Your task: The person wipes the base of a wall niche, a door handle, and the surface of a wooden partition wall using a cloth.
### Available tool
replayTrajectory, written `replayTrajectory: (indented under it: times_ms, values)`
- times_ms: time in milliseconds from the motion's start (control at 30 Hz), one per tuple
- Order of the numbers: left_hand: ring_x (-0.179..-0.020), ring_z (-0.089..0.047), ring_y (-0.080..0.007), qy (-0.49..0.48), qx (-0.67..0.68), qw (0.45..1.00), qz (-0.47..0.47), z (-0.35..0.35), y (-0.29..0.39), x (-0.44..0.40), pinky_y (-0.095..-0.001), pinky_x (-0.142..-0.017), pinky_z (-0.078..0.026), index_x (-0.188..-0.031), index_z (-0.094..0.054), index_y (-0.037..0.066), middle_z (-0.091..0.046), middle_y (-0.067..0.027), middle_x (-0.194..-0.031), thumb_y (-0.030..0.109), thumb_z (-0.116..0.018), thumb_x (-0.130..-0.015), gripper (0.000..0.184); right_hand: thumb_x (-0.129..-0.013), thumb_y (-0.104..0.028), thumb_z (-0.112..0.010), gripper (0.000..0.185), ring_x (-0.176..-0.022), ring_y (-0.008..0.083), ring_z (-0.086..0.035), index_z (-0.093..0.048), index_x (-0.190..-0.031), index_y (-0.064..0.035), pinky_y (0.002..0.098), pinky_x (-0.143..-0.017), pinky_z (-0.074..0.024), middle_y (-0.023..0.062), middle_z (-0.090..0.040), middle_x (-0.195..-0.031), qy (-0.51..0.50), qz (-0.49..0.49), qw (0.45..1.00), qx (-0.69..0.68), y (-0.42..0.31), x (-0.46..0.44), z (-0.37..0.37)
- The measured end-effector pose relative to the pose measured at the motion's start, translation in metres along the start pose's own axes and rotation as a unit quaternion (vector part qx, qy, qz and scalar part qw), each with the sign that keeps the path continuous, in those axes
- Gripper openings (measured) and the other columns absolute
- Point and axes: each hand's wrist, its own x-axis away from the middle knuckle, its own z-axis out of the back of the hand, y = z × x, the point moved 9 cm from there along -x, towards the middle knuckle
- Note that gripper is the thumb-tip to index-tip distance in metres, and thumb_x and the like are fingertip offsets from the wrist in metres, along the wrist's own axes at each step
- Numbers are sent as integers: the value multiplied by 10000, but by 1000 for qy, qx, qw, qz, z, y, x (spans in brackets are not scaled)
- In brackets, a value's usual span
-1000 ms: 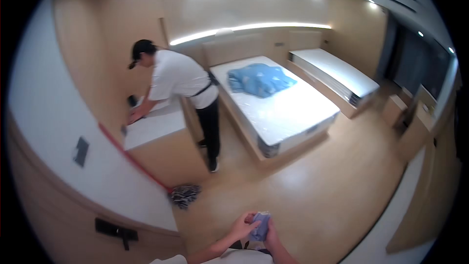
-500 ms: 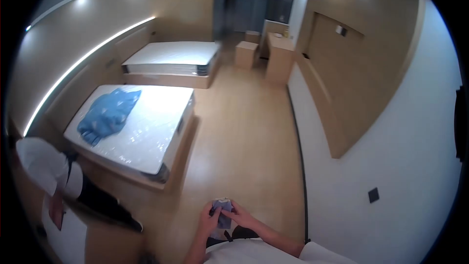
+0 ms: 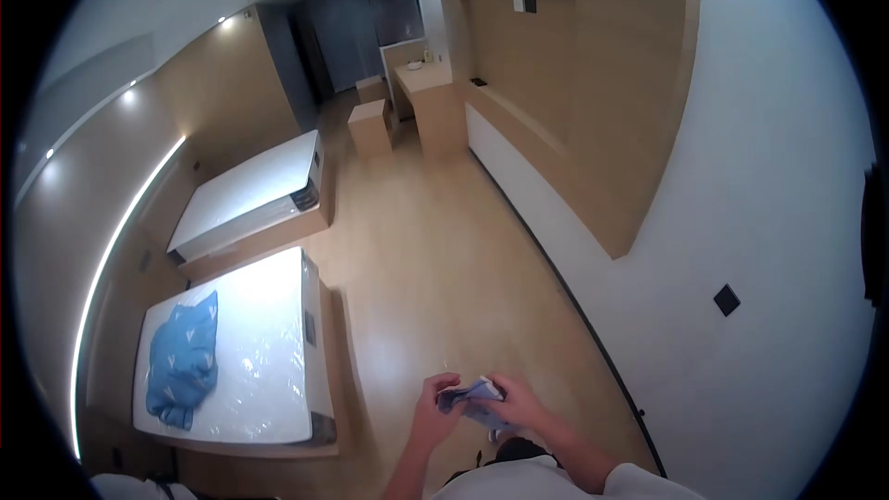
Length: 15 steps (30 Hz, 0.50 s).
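Note:
A small grey-purple item (image 3: 480, 414), soft and folded like cloth or a pouch, is held in front of my body. One edge of it looks white, and its exact kind is not clear. On its left side, my left hand (image 3: 438, 409) grips it, with the fingers curled at the upper edge. My right hand (image 3: 519, 402) has its fingers closed around the right side, near the white edge. Both hands are above the wooden floor, and part of the item is hidden by them.
At left stand a near bed (image 3: 259, 352) with a plastic-wrapped mattress and a crumpled blue blanket (image 3: 183, 361), and a far bed (image 3: 245, 190). A desk (image 3: 426, 79) and stool (image 3: 370, 120) are farther back. A white wall (image 3: 769, 176) runs along the right. Part of another person shows at the bottom left.
My view has turned to the right and tilted, so the beds sit lower and farther left. The other person has mostly left the frame. The item is now tilted in my hands.

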Motion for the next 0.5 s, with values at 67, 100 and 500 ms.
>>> replayTrajectory:
  times_ms: [67,100,500]
  values:
    - [-1105,-684,-249,8,52,999,-7,-10,-21,-23,-366,-963,-559,-1283,-488,40,-628,-147,-1295,-41,-732,-914,449,-873,-191,-854,435,-943,201,-705,-650,-1223,-32,363,-854,-559,74,-726,-990,15,-26,999,-39,2,-19,20]
    - [-1102,-682,-246,0,56,998,3,-16,-30,-36,-361,-959,-561,-1282,-466,43,-614,-148,-1309,-39,-726,-926,448,-884,-195,-849,426,-947,188,-699,-648,-1223,-33,356,-850,-559,66,-723,-1000,21,-39,994,-98,16,-29,28]
    - [-953,-753,-186,-143,-111,979,93,-82,-12,-210,-329,-861,-597,-1161,-682,37,-764,-98,-1031,91,-759,-948,232,-966,-130,-748,396,-997,154,-664,-610,-1331,-63,285,-836,-549,71,-688,-1102,142,-17,954,-264,80,-108,160]
